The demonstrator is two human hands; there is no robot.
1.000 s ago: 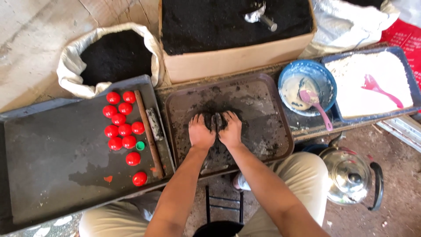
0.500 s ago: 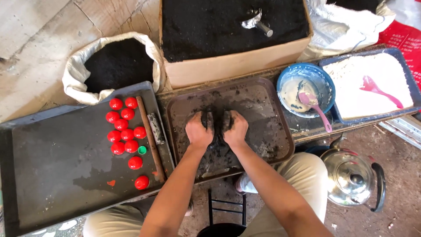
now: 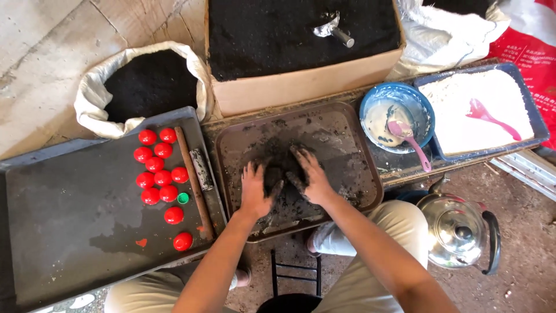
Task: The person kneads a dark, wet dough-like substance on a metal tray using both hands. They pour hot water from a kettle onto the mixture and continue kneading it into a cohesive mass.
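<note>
Black, damp-looking lump of paste point(image 3: 277, 174) sits mid brown tray point(image 3: 353, 139), between both hands. Left hand point(image 3: 255, 188) and right hand point(image 3: 310, 174) press its sides, fingers spread, not clenched. Judgement: press evenly inward, gather stray crumbs from near edge, avoid smearing thin.

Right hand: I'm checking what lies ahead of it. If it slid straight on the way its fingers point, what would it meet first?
The right hand points up and slightly left across the brown tray. Past the dark clump, it would likely meet the tray's far rim, then the cardboard box of black powder.
</note>
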